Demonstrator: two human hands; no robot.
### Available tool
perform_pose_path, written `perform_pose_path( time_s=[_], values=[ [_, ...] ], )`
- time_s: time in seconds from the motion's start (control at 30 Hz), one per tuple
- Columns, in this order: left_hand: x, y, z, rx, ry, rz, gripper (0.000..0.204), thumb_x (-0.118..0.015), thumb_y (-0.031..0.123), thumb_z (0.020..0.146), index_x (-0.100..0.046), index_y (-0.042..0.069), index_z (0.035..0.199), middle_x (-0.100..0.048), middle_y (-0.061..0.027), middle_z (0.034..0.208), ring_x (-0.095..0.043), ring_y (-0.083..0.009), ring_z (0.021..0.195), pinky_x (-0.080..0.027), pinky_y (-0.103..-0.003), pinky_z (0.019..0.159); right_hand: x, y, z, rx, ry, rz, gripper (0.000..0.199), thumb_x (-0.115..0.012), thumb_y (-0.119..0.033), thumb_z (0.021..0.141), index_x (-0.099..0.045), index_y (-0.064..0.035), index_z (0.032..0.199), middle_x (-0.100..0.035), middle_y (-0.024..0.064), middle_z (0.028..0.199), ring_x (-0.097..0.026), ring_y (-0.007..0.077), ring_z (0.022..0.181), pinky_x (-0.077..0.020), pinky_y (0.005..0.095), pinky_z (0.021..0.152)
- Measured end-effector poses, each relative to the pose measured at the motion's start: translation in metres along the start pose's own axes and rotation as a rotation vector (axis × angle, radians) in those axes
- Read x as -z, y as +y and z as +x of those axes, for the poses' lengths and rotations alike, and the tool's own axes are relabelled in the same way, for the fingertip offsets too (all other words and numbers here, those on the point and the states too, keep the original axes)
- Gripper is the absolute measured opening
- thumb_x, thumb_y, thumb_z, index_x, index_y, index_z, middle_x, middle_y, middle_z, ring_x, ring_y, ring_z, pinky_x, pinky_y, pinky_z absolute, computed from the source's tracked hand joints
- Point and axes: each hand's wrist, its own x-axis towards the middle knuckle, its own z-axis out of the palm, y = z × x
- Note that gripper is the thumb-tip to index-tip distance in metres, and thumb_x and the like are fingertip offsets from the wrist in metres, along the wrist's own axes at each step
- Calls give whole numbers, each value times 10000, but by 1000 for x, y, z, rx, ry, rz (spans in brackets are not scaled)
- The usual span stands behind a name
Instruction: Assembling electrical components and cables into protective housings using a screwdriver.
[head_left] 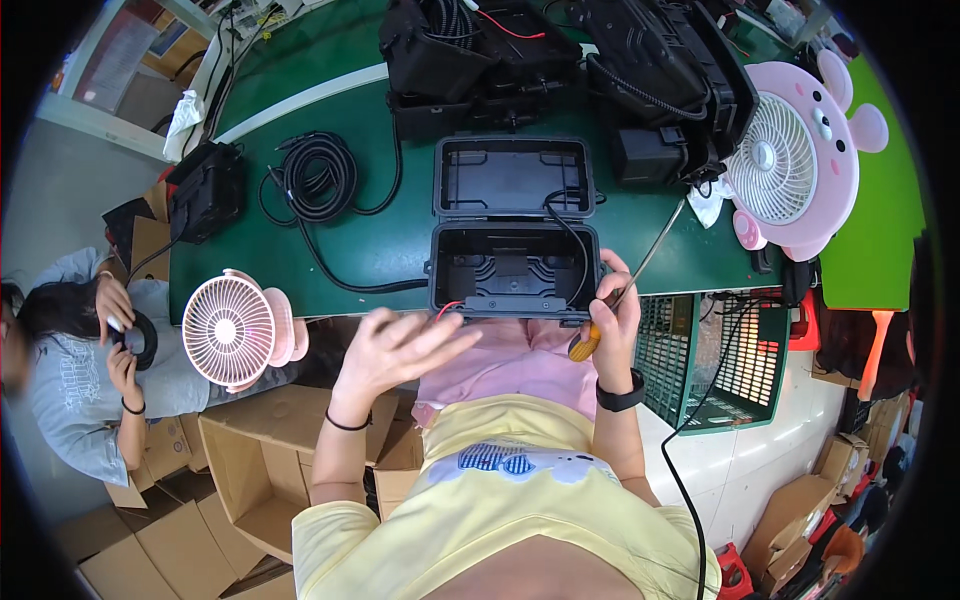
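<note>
Screwdriver poised at open black case on the tabletop's near edge

Right hand (612,305) clamps an orange-handled screwdriver (625,290), shaft slanting up-right beside the black case (515,270); the left hand (395,345), fingers spread and empty, hovers just left of it

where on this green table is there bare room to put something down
Bare green table lies between the coiled black cable and the open black case, and right of the case toward the pink fan. The back is crowded with black boxes. The right hand holds a screwdriver there.
</note>
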Motion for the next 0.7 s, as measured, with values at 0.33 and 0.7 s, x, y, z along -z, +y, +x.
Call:
perform_pose_path(
  time_s=[0.33,0.7],
  values=[
    [-9,-1,31,482,357,-790,355,-541,39,911,-650,49,1248,-586,-68,711,-531,-202,628,-444,-326,563,0,-2,-1,-23,-18,62,244,-588,-121,852,-476,-29,1049,-483,108,1264,-488,23,539,-430,161,473],
    [14,-6,89,536,-263,-498,376,-581,-109,729,-673,50,1056,-559,-99,1040,-552,-306,909,-487,-402,805,5,2,-1,-1,-30,66,269,-572,-26,824,-504,17,1081,-482,128,1305,-524,28,578,-463,169,502]
  ],
)
